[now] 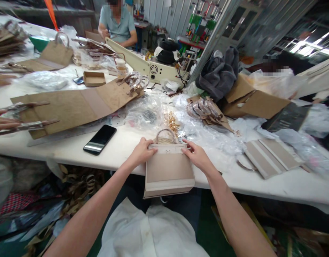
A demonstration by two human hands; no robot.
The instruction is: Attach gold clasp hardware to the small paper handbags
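Observation:
A beige handbag panel (169,167) with a pale strip along its top and a curved handle hangs partly over the table's front edge. My left hand (143,150) is closed on its upper left corner, thumb on the front. At the upper right corner my right hand (195,152) grips it the same way, thumb pressing the pale strip. Just behind the panel lies a small heap of gold-coloured metal fittings (172,122). A black phone (100,139) rests to the left of my left hand.
A long brown bag piece (73,107) with handles lies left, a person's hand at its end. Crumpled clear plastic (215,137) spreads to the right, near another beige panel (272,157). A cream machine (164,74) and an open cardboard box (260,103) stand behind. Another person sits opposite.

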